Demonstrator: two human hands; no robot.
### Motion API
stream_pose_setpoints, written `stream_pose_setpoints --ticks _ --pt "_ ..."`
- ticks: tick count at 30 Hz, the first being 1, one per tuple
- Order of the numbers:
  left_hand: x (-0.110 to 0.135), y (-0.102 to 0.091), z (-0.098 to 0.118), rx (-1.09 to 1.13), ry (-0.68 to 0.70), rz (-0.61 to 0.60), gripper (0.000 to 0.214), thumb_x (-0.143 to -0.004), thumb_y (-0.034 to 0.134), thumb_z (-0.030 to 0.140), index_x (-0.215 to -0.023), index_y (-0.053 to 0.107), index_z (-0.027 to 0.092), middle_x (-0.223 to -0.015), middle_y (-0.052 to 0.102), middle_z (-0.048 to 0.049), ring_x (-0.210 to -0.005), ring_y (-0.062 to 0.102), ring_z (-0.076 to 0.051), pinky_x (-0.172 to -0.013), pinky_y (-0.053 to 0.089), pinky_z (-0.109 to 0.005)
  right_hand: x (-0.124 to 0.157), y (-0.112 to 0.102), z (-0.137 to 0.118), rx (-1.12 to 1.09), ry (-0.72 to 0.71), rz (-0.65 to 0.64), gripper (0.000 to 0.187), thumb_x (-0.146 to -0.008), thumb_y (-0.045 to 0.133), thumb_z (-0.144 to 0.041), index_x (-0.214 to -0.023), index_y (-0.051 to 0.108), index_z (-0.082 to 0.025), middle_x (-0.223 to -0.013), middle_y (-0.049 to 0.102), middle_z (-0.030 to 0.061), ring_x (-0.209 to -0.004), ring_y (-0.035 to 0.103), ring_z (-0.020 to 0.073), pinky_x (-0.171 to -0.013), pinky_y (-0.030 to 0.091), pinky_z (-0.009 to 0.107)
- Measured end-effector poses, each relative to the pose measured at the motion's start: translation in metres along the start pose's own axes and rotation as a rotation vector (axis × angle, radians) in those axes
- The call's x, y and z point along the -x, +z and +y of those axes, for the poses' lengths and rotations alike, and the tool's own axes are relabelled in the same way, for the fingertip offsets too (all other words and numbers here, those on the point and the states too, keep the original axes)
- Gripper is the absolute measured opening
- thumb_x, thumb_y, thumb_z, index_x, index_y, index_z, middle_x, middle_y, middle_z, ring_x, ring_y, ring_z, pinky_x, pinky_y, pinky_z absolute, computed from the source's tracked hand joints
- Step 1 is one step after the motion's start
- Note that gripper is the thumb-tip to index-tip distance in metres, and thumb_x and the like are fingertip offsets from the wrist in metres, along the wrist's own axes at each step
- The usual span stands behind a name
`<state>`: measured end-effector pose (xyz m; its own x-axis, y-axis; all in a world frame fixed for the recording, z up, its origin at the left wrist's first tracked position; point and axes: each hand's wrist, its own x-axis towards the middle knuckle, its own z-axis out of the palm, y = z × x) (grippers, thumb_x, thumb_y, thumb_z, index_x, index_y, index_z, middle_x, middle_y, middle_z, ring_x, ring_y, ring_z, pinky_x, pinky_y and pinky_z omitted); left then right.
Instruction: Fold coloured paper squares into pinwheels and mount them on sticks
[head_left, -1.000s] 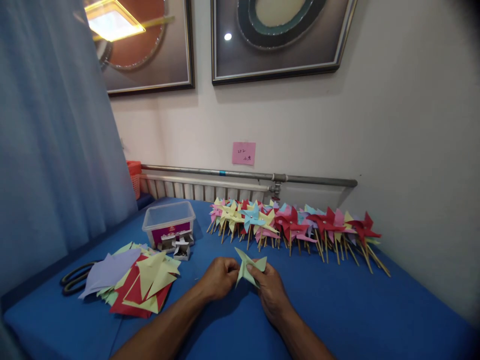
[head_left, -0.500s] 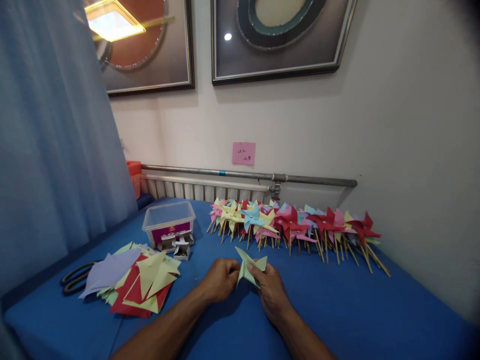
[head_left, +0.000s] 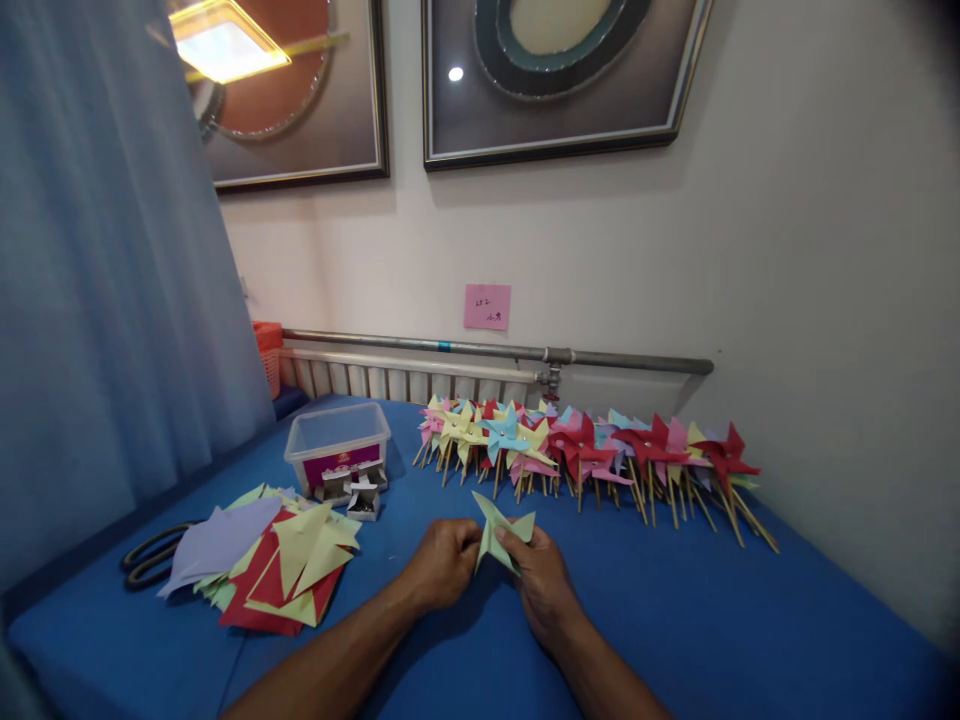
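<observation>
A pale green paper pinwheel (head_left: pixel 493 540) is pinched in my right hand (head_left: pixel 547 585), the thumb lying across its middle and its points sticking out. My left hand (head_left: pixel 446 562) is closed at the left edge of the pinwheel, with its fingertips curled towards the paper. Whatever those left fingers hold, if anything, is hidden. Further left lies a loose pile of coloured paper pieces (head_left: pixel 289 570), partly over a pair of scissors with black handles (head_left: pixel 150 560). Small open boxes (head_left: pixel 364 501) with tiny metal pieces stand behind the pile.
A clear plastic tub (head_left: pixel 337 432) sits behind the small boxes. Rows of finished pinwheels on sticks (head_left: pixel 581 445) lie along the back of the blue-covered table (head_left: pixel 720 620). A pipe (head_left: pixel 480 347) and radiator run along the wall. At the left hangs a blue curtain (head_left: pixel 112 250).
Both hands keep almost the same place. The pinwheel has turned very slightly between them, and my left hand has shifted a touch to the right.
</observation>
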<state>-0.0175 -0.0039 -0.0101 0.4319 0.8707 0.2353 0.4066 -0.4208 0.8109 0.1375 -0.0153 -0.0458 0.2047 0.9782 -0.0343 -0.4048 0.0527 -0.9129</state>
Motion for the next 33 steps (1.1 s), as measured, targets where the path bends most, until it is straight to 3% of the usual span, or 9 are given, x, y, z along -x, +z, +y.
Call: stream_pose_setpoints --ticks 17,24,33 --pt "-0.001 0.001 -0.002 -0.017 0.026 -0.009 0.017 -0.081 0.045 0.018 -0.064 0.048 0.018 -0.061 0.044 0.0040 -0.062 0.041 -0.012 -0.059 0.028 -0.023 -0.001 0.000 0.000 -0.019 0.002 -0.002 0.042 -0.055 0.093 -0.036 -0.084 0.070 -0.018 -0.068 0.072 -0.0009 -0.066 0.065 0.0196 -0.064 0.048 0.028" --pt "-0.002 0.006 -0.005 -0.046 -0.007 0.058 0.017 -0.080 0.048 0.016 -0.067 0.057 0.017 -0.064 0.053 0.0025 -0.064 0.047 -0.013 -0.061 0.031 -0.024 -0.003 -0.001 0.000 -0.012 -0.024 0.048 0.039 -0.057 0.091 -0.039 -0.081 0.067 -0.019 -0.062 0.068 -0.0034 -0.057 0.061 0.0165 -0.058 0.046 0.027" --pt "-0.001 0.000 -0.004 -0.259 -0.038 0.063 0.012 -0.082 0.061 0.022 -0.072 0.066 0.016 -0.075 0.062 -0.0007 -0.073 0.053 -0.015 -0.069 0.032 -0.026 -0.009 -0.008 -0.012 -0.101 -0.085 0.104 0.037 -0.059 0.088 -0.036 -0.087 0.070 -0.021 -0.073 0.076 0.0010 -0.074 0.073 0.0255 -0.072 0.056 0.034"
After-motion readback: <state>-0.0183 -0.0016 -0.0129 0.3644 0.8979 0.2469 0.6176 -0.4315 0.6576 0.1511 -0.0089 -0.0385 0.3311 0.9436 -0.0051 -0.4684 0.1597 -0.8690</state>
